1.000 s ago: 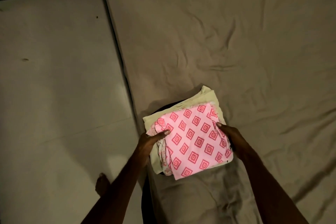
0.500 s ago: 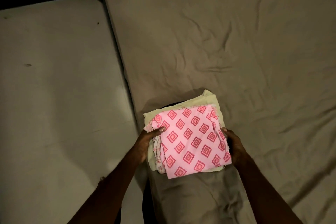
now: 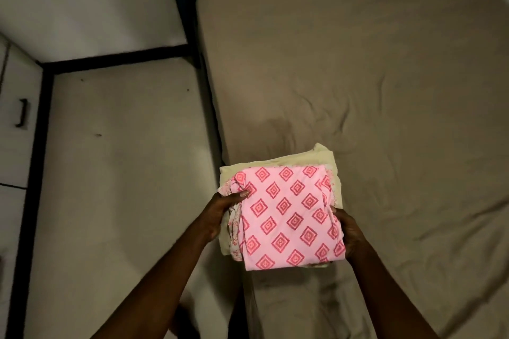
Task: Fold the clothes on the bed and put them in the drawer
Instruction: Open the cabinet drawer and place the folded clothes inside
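You held a stack of folded clothes (image 3: pixel 286 217) between both hands, at the near left edge of the bed (image 3: pixel 385 91). Your left hand (image 3: pixel 220 215) gripped its left side, thumb curled over the top of the pink diamond-print piece (image 3: pixel 292 215). Your right hand (image 3: pixel 351 231) clasped the right side, fingers wrapped under where you could not see them. A pale yellow garment (image 3: pixel 325 157) lay beneath the pink one. Whether the stack rested on the sheet or hung just above it was hard to tell in the dim light. A cabinet with a dark handle (image 3: pixel 22 113) stood at the far left, across the floor (image 3: pixel 124 173).
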Motion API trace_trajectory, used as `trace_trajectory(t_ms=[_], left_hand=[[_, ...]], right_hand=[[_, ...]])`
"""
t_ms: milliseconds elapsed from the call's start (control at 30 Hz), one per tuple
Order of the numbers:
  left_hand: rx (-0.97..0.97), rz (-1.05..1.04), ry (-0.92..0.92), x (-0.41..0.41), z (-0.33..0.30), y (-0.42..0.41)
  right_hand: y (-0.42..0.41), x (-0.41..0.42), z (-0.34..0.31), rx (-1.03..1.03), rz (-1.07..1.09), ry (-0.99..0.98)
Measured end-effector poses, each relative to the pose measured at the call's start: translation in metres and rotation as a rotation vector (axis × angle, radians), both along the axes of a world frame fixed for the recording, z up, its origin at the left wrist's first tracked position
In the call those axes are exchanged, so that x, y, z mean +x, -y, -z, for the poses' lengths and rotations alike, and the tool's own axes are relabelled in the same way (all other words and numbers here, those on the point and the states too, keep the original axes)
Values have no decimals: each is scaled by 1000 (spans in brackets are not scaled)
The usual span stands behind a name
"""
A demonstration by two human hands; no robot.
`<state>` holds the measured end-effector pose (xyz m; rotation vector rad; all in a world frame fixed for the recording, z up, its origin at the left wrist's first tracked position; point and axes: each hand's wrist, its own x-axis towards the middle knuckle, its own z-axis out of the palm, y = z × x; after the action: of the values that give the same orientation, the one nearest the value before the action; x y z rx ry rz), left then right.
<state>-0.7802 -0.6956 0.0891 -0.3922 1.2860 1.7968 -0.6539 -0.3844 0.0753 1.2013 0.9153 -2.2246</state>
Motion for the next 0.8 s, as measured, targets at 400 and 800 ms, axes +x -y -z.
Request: trace_trajectory(t_ms=[400,800], left_hand=[[2,-193,-196,-37,-172,127],[12,-495,-281,6,-272,330]], right_hand=[[112,-94,-173,118,-187,-162],[316,-150,-273,53,-405,-304]])
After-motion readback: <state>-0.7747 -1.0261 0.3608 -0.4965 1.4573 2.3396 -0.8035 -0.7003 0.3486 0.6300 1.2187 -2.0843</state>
